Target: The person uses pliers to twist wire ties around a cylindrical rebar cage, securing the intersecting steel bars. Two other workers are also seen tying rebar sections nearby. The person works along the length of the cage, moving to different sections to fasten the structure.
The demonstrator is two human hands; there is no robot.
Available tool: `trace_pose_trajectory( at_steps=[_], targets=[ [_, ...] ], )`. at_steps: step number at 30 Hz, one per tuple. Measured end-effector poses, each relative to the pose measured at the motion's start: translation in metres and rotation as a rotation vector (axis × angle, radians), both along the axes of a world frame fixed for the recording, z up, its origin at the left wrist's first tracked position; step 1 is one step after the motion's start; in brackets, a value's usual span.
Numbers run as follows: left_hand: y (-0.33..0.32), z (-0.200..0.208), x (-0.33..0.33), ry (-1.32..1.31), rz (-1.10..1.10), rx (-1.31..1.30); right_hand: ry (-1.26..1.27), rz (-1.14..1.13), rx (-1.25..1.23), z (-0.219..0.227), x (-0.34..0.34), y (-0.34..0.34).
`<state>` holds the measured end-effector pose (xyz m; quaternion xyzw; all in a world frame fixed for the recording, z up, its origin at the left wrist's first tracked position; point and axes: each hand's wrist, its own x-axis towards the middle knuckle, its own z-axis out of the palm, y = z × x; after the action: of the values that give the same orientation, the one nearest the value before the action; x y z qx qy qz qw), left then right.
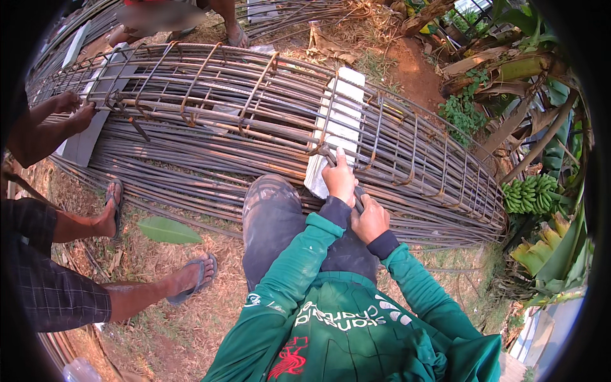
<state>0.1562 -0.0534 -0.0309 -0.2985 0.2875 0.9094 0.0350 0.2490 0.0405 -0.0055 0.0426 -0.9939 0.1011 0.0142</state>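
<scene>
My left hand [340,176] is closed around the upper part of a dark, long-handled metal tool [328,155]. Its index finger lies stretched along the shaft. My right hand [371,219] grips the lower end of the same tool, close to my body. The tool's head meets the near lower corner of a stirrup on a long rebar cage [254,102]; its exact kind is hard to make out. Under the cage at this spot lies a whitish block [347,95], laid crosswise over more steel bars.
On the left, a co-worker's hands [76,111] work at the cage near a grey support board [79,148]. Another person crouches at the far side. Loose rebars [191,159] lie beneath. Banana plants with a green bunch [531,194] stand right; a leaf [168,230] lies on dry grass.
</scene>
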Motion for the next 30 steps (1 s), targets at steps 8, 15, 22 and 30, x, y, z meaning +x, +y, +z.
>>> trace_pose_trajectory(
  at_steps=[8,15,22,30],
  targets=[
    [0.006,-0.009,-0.009,0.006,0.091,-0.203,-0.133,-0.054,-0.058,0.001,0.001,-0.006],
    [-0.052,0.02,0.027,0.147,-0.278,-0.112,-0.995,-0.143,-1.162,0.054,0.007,-0.014],
    [-0.053,-0.006,0.012,0.415,-0.481,0.682,-1.252,-0.112,-1.671,0.03,0.017,-0.001],
    [-0.027,-0.001,0.011,0.274,-0.319,0.467,-1.015,-0.338,-1.271,0.089,0.133,0.12]
  ],
)
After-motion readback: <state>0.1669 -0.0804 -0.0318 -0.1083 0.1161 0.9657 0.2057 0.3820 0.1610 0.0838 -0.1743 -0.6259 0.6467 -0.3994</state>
